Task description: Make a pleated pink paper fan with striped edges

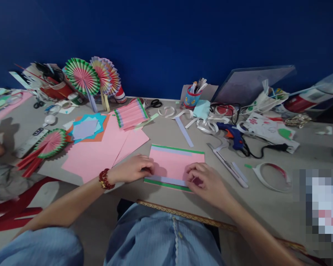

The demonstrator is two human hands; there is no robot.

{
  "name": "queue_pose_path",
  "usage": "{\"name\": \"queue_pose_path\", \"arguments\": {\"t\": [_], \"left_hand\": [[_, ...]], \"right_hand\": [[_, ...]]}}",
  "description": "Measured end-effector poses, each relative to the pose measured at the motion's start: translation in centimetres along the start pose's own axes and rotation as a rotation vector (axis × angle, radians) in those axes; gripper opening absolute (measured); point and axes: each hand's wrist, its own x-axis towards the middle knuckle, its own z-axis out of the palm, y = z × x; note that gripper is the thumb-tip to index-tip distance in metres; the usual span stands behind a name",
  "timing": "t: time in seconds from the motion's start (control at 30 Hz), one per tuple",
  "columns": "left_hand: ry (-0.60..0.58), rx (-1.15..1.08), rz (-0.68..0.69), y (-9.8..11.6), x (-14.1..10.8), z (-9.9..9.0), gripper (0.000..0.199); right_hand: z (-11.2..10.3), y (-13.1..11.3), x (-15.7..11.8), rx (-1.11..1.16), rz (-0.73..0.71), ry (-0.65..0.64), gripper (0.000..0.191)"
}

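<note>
A pink paper sheet (pixel 169 164) lies flat on the table in front of me, with lavender and green strips along its far and near long edges. My left hand (pixel 135 168) rests at its left end, fingers bent together over the edge. At the near right corner, the curled fingers and thumb of my right hand (pixel 207 181) close on the sheet, partly covering the strips. A pleated pink paper (pixel 131 113) with similar striped edges sits farther back. Larger pink sheets (pixel 97 155) spread out left of my left hand.
Paper fans (pixel 82 75) stand at the back left, and another fan (pixel 51 144) lies flat. Right of the sheet are a utility knife (pixel 229 166), a blue glue gun (pixel 233 136) with its cord, and a tape roll (pixel 272 177). Black scissors (pixel 155 103) lie behind.
</note>
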Motion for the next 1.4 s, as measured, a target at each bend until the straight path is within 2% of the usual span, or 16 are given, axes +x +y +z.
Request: {"name": "queue_pose_path", "arguments": {"t": [0.37,0.8,1.4], "left_hand": [[-0.014,0.061,-0.008,0.15,0.12,0.20,0.008],[0.000,0.149,0.074,-0.19,-0.01,0.32,0.013],[0.012,0.196,0.116,-0.03,-0.04,0.54,0.013]], "right_hand": [[0.23,0.17,-0.20,-0.037,-0.018,-0.031,0.012],[0.32,0.15,-0.23,-0.070,-0.029,-0.023,0.013],[0.19,0.09,-0.25,-0.085,-0.022,-0.039,0.016]]}}
